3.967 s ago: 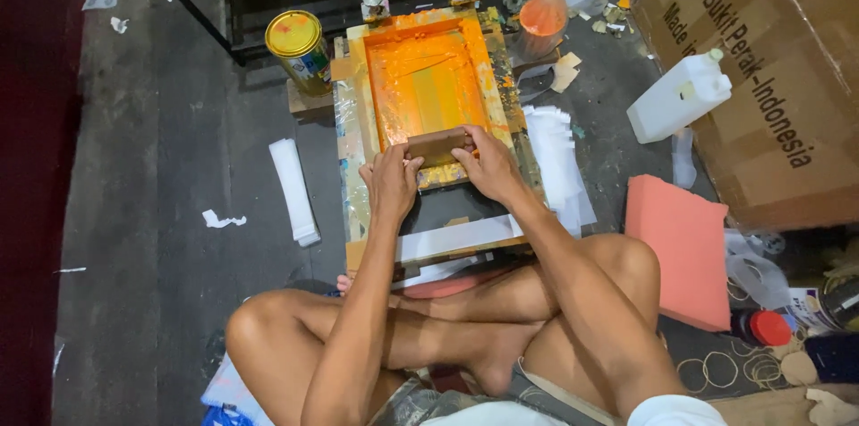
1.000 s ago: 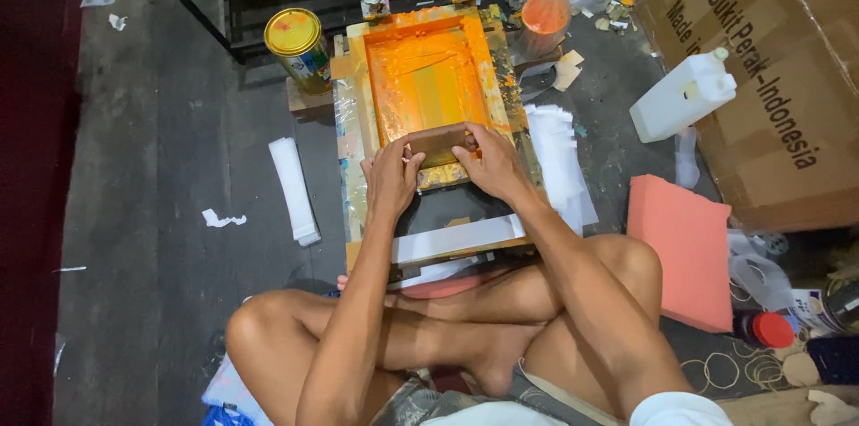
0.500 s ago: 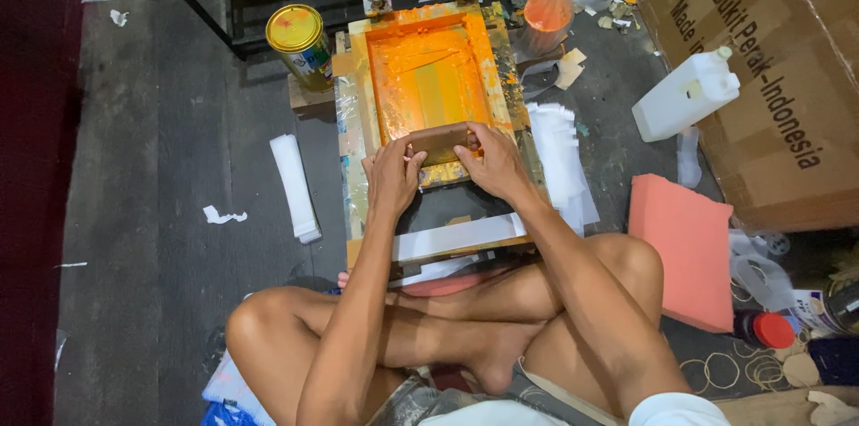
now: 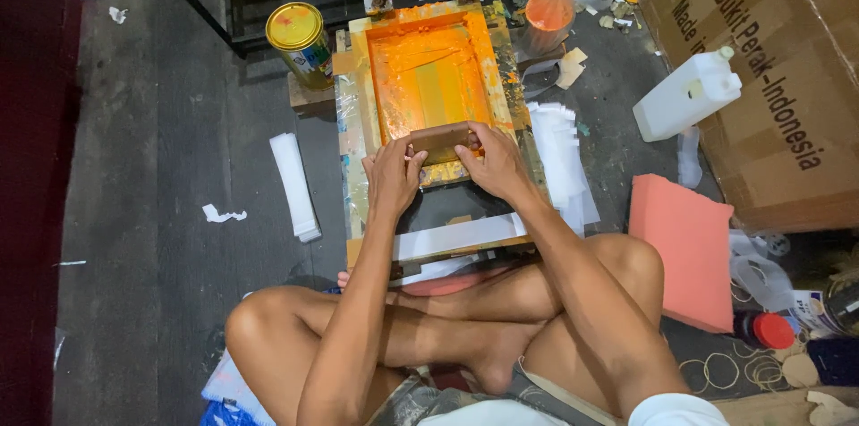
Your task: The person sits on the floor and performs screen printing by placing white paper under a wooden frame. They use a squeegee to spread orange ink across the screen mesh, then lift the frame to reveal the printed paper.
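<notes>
Gripping one wooden squeegee (image 4: pixel 440 141) w/ both hands, left hand (image 4: pixel 394 177) & right hand (image 4: pixel 494 162) fingers curled tight over it at near end of one orange-inked screen frame (image 4: pixel 429 86). Nearby: one yellow-lidded can (image 4: pixel 300 41), one white jug (image 4: pixel 687 93), one pink foam pad (image 4: pixel 684 247).

A wooden squeegee (image 4: pixel 440 141), brown and block-shaped, lies crosswise at the near end of a screen-printing frame (image 4: pixel 358 113). The left hand (image 4: pixel 392 177) and the right hand (image 4: pixel 494 162) each clasp one end of it, fingers curled over its top edge. The frame is a pale wooden rectangle smeared with orange ink, its mesh coated orange and yellow-orange. It lies flat on the floor in front of the seated person's crossed legs, its long side pointing away.
</notes>
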